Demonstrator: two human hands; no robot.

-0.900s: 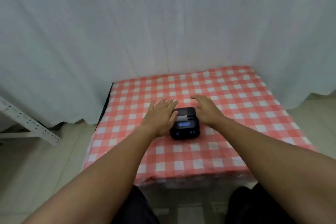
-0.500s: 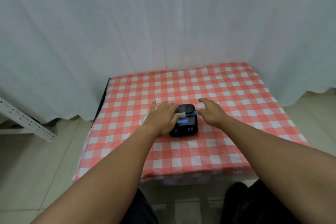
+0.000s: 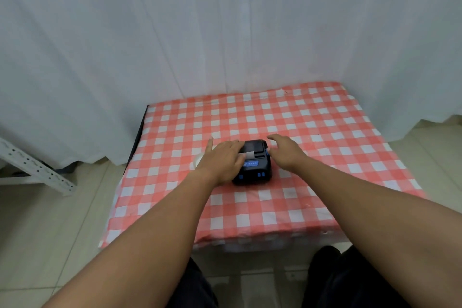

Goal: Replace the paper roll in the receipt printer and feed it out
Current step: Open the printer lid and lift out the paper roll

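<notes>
A small black receipt printer [image 3: 255, 167] with blue buttons sits mid-table on the red-and-white checked cloth [image 3: 312, 127]. A short strip of white paper [image 3: 250, 154] sticks out of its top slot. My left hand [image 3: 221, 160] lies flat over the printer's left side, fingertips touching the strip. Under that hand a white paper roll [image 3: 198, 160] peeks out at the left. My right hand [image 3: 285, 151] hovers open by the printer's right edge, fingers spread, holding nothing.
A white curtain [image 3: 225, 32] hangs right behind the table. A white perforated metal frame [image 3: 32, 167] stands on the tiled floor at the left. The table's front edge [image 3: 250, 240] is near my dark-trousered legs.
My left hand has slid right onto the printer's top toward the paper strip. My right hand has lifted slightly off the printer's right side. The view has tilted a little.
</notes>
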